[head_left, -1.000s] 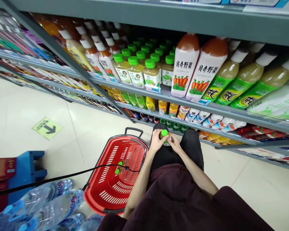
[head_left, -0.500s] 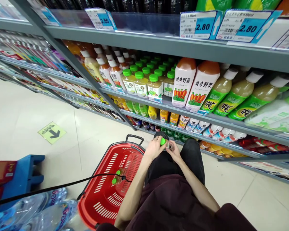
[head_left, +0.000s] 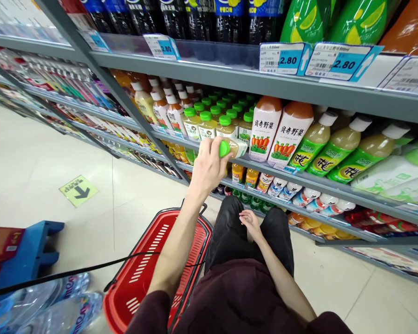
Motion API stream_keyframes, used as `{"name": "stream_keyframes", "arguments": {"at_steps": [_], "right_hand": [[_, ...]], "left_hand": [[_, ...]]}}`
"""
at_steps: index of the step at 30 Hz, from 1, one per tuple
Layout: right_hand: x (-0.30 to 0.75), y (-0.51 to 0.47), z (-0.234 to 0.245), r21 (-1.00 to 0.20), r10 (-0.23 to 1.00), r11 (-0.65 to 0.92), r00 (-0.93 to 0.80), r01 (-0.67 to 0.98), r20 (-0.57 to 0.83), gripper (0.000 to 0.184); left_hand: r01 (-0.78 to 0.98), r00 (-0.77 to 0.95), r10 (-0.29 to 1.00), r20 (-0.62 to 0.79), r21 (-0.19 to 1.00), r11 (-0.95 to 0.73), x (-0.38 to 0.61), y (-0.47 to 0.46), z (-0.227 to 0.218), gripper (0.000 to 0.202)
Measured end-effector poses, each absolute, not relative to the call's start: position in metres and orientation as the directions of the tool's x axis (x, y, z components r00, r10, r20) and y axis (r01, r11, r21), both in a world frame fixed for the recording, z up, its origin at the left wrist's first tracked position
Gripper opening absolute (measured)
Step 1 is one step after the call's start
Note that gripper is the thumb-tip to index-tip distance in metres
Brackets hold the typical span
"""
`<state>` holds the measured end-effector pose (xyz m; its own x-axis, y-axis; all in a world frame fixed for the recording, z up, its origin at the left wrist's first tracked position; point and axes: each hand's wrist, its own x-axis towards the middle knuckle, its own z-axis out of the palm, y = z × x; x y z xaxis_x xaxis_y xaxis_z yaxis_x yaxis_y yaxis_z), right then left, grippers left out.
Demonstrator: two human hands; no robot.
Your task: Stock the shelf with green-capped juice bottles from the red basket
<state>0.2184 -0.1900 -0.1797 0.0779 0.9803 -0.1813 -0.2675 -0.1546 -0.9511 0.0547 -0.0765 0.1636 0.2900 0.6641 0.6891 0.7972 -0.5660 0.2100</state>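
My left hand [head_left: 209, 164] is raised to the shelf and wrapped round a small green-capped juice bottle [head_left: 230, 147], held tilted with its cap toward me. It is right in front of the row of matching green-capped bottles [head_left: 212, 121] on the grey shelf [head_left: 264, 167]. My right hand [head_left: 250, 221] rests low over my knee in dark trousers, fingers loosely apart, holding nothing. A red shopping basket [head_left: 153, 273] stands on the floor to my left, partly hidden by my left arm.
Tall carrot-juice bottles [head_left: 278, 132] and pale green-labelled bottles [head_left: 337, 148] stand to the right on the same shelf. Price tags [head_left: 282, 58] line the shelf above. Water bottle packs [head_left: 38, 311] and a blue pallet [head_left: 31, 250] lie at lower left.
My left hand lifted the green-capped bottle from my lap up to the shelf row. My right hand let go and stayed by my knee. The view tilted upward.
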Motion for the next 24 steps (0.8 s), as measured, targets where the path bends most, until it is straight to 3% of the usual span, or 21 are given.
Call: {"name": "stream_keyframes", "arguments": {"at_steps": [6,17,24], "right_hand": [[0.221,-0.189,-0.177,-0.954,0.982,-0.161,0.059,-0.254,-0.181,0.040],[0.224,-0.188,-0.173,-0.950,0.977,-0.202,0.020,-0.238,-0.212,0.040],[0.223,-0.187,-0.174,-0.945,0.973,-0.226,-0.004,-0.235,-0.232,0.040]], "left_hand": [[0.818,0.335,0.724,0.603,0.195,-0.541,0.076,-0.044,0.187,0.042],[0.848,0.487,0.774,0.404,-0.007,-0.530,0.100,-0.003,0.194,0.054],[0.856,0.471,0.792,0.388,0.017,-0.517,0.111,0.014,0.197,0.054]]}}
